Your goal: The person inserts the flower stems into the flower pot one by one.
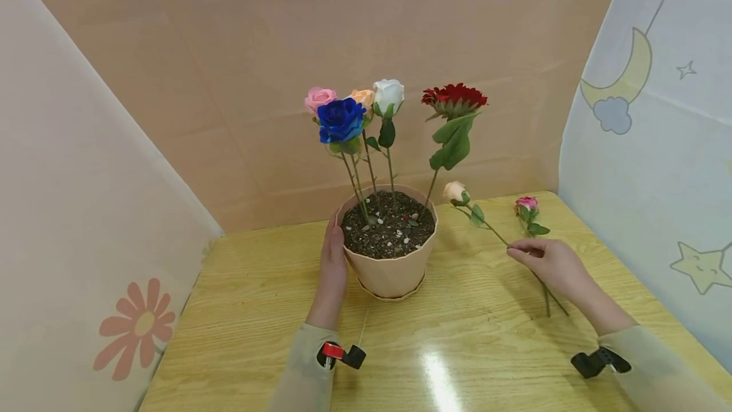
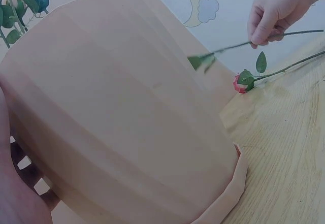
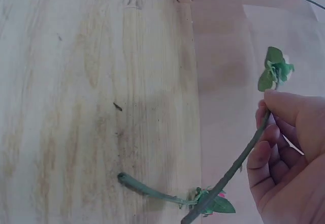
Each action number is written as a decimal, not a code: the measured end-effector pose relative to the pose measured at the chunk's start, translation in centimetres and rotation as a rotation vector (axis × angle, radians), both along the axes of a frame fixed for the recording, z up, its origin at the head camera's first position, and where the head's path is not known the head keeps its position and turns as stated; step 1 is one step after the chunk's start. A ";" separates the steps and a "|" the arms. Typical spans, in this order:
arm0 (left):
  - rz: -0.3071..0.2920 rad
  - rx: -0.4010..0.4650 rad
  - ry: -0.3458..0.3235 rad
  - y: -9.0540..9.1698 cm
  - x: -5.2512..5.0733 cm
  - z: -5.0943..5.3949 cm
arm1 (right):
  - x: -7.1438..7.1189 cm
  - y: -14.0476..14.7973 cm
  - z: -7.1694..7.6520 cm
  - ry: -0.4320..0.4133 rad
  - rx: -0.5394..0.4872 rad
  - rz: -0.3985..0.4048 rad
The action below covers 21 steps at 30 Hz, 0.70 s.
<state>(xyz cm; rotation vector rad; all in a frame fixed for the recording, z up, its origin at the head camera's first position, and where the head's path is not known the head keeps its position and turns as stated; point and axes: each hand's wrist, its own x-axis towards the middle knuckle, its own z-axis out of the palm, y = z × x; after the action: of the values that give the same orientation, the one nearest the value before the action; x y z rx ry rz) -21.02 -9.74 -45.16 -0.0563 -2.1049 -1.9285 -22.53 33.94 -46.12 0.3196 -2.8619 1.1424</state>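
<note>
My right hand (image 1: 551, 266) pinches the stem of a cream rose (image 1: 456, 192), held above the table to the right of the pot; in the right wrist view thumb and fingers close on its green stem (image 3: 244, 158). My left hand (image 1: 333, 259) rests along the left side of a beige flowerpot (image 1: 389, 275), which is full of dark soil (image 1: 386, 237). From the soil rise a blue rose (image 1: 341, 121), a pink rose (image 1: 319, 99), an orange rose (image 1: 363, 99), a white rose (image 1: 389, 95) and a dark red flower (image 1: 455, 100). The left fingertips are hidden behind the pot.
A pink rose with a green stem (image 1: 527, 205) lies on the wooden table (image 1: 257, 310) at the right, below the held stem. A beige cloth (image 1: 257, 81) hangs behind, with printed pale cloths (image 1: 646, 145) on both sides. Small dark crumbs (image 3: 117, 106) dot the tabletop.
</note>
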 end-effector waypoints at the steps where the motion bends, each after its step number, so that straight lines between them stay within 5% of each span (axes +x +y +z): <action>1: 0.001 -0.008 0.007 0.0 0.0 0.0 | 0.1 0.0 0.1 0.013 -0.007 -0.015; 10: 0.012 -0.033 0.015 0.0 -0.1 0.0 | 0.5 0.2 1.1 0.113 -0.108 -0.123; 21: 0.001 -0.002 0.011 0.0 0.0 0.1 | 1.2 -0.6 2.5 0.125 -0.280 -0.191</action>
<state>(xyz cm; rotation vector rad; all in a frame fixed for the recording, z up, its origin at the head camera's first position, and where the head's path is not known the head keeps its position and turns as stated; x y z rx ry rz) -21.03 -9.78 -45.08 -0.0669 -2.0997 -1.9209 -21.38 33.33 -43.59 0.0977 -2.5182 1.4037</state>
